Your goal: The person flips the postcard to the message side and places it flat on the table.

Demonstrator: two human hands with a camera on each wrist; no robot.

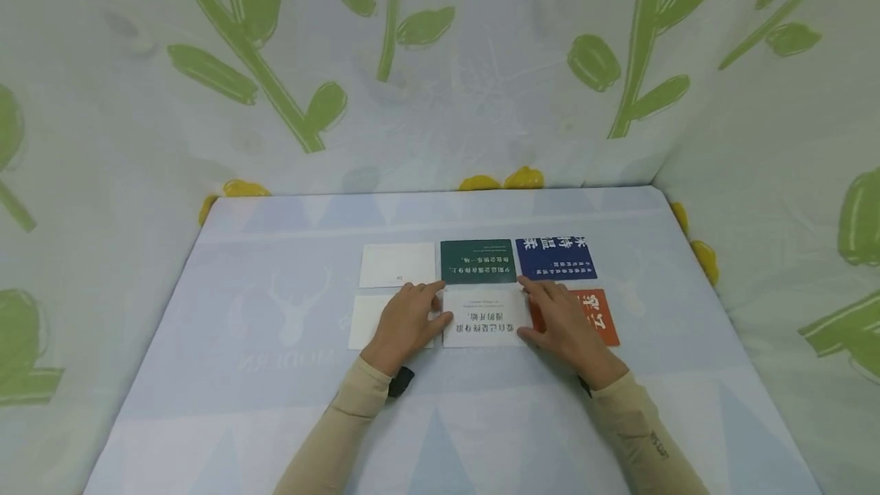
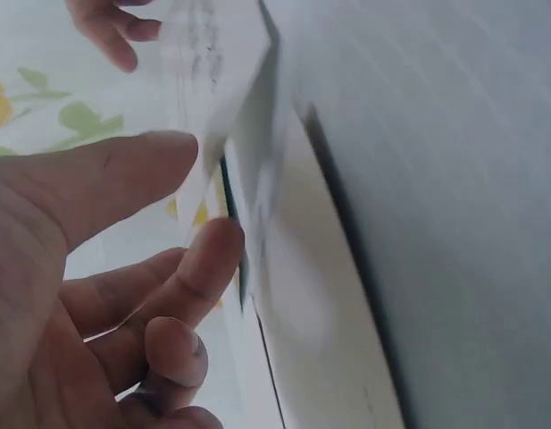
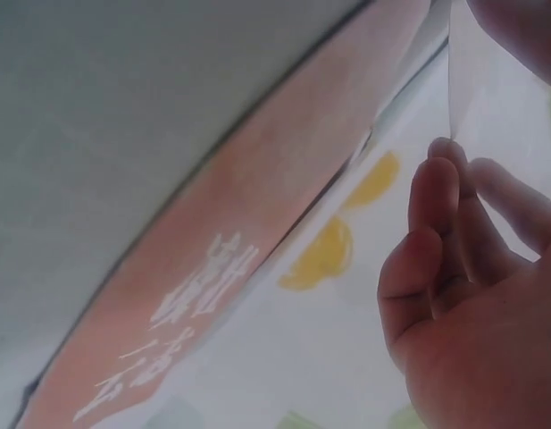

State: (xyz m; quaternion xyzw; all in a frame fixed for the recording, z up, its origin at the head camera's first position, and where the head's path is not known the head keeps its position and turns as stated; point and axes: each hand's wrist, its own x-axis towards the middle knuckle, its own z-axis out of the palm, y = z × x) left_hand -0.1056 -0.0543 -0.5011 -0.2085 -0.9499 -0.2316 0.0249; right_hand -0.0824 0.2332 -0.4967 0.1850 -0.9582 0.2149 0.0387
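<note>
A white card with dark printed writing [image 1: 486,319] lies between my two hands in the head view, overlapping the row of cards nearest me. My left hand [image 1: 410,319] grips its left edge, index finger by the far corner and thumb lower down. At the right edge, my right hand [image 1: 567,325] holds it the same way. In the left wrist view, the card [image 2: 223,54] rises past my left thumb and index finger [image 2: 212,255]. A white corner [image 3: 467,63] of it meets my right fingertips in the right wrist view.
Behind are a blank white card [image 1: 397,264], a green card [image 1: 477,260] and a blue card [image 1: 555,259]. Another white card [image 1: 367,323] is partly under my left hand, and a red card [image 1: 605,315] under my right. They lie on a pale patterned tablecloth [image 1: 206,373].
</note>
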